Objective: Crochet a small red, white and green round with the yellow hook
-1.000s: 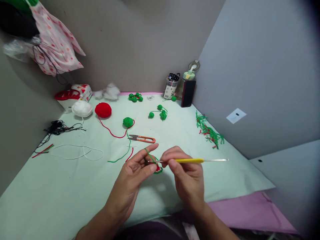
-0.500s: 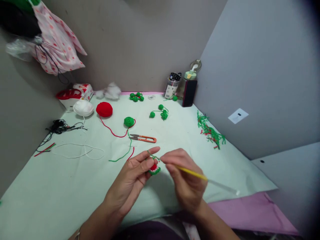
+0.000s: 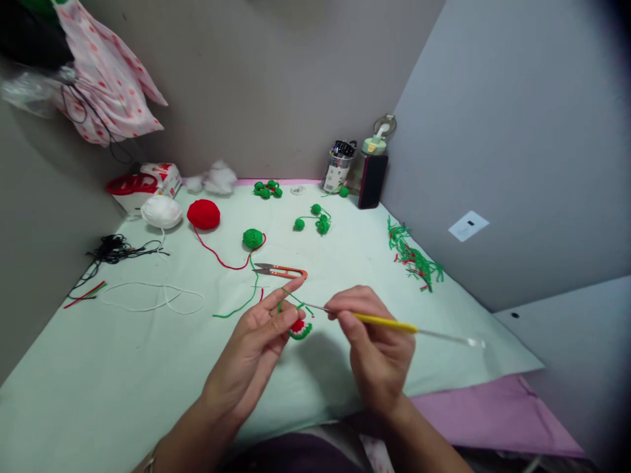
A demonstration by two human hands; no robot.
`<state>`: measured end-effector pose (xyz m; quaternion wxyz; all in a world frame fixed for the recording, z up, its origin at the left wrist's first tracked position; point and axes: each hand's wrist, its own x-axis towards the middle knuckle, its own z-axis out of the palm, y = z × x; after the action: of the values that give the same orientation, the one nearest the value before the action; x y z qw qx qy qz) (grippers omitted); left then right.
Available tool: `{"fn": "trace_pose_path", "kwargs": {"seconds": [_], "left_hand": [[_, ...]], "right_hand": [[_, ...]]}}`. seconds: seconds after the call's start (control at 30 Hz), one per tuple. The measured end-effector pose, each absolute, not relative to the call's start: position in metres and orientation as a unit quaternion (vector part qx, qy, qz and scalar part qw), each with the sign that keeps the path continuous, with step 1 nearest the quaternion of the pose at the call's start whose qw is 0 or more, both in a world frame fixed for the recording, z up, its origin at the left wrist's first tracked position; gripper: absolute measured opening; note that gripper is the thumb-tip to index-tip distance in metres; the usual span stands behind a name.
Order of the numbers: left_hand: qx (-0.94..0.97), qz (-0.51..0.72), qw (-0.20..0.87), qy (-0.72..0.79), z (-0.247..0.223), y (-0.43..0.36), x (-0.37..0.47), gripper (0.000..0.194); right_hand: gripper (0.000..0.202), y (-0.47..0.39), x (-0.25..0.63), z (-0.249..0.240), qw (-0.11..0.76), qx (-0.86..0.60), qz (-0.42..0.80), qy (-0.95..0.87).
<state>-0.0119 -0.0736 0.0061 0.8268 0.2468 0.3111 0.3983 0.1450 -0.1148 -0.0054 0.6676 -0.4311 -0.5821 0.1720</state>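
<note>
Between thumb and fingers, my left hand (image 3: pixel 259 335) pinches a small crocheted piece (image 3: pixel 300 328), red in the middle with a white and green edge. Green yarn runs from the piece over my raised left index finger. My right hand (image 3: pixel 377 335) is closed around the yellow handle of a crochet hook (image 3: pixel 387 321). The hook's thin metal tip points left and meets the green yarn just above the piece. Orange thread snips (image 3: pixel 290 271) lie just beyond my left fingertips.
Behind the hands are a green ball (image 3: pixel 253 238), red yarn (image 3: pixel 204 214), white yarn (image 3: pixel 162 212) and small green balls (image 3: pixel 323 225). Yarn scraps (image 3: pixel 414 256) lie right, black cord (image 3: pixel 114 249) left. A phone (image 3: pixel 373 182) leans near a pen cup (image 3: pixel 338 172).
My right hand has moved slightly right, and the hook lies flatter, with more of its metal tip showing. My left hand and the crocheted piece have shifted a little left.
</note>
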Motion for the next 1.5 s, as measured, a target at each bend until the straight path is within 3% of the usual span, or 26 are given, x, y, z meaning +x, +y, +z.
{"fn": "trace_pose_path", "kwargs": {"seconds": [0.13,0.23,0.67,0.93,1.2,1.4,1.5], "left_hand": [[0.289,0.41,0.806,0.314,0.01,-0.074,-0.013,0.055],[0.335,0.414,0.777,0.335,0.009,-0.077,-0.011,0.058],[0.291,0.389,0.812,0.322,0.011,-0.075,-0.014,0.06],[0.319,0.396,0.803,0.313,0.013,-0.074,-0.017,0.052],[0.381,0.43,0.745,0.339,0.003,-0.078,-0.008,0.056],[0.298,0.424,0.798,0.306,0.002,-0.078,-0.007,0.054],[0.254,0.388,0.834,0.299,0.006,-0.073,-0.01,0.048]], "right_hand": [[0.015,-0.112,0.151,-0.003,0.711,-0.384,0.33,-0.488],[0.013,-0.111,0.149,-0.006,0.7,-0.381,0.376,-0.473],[0.015,-0.115,0.145,-0.004,0.683,-0.411,0.265,-0.543],[0.015,-0.109,0.153,0.0,0.699,-0.377,0.392,-0.464],[0.017,-0.112,0.141,0.003,0.651,-0.416,0.256,-0.581],[0.037,-0.121,0.143,-0.003,0.54,-0.44,0.015,-0.717],[0.03,-0.119,0.146,-0.002,0.598,-0.442,0.082,-0.664]]}}
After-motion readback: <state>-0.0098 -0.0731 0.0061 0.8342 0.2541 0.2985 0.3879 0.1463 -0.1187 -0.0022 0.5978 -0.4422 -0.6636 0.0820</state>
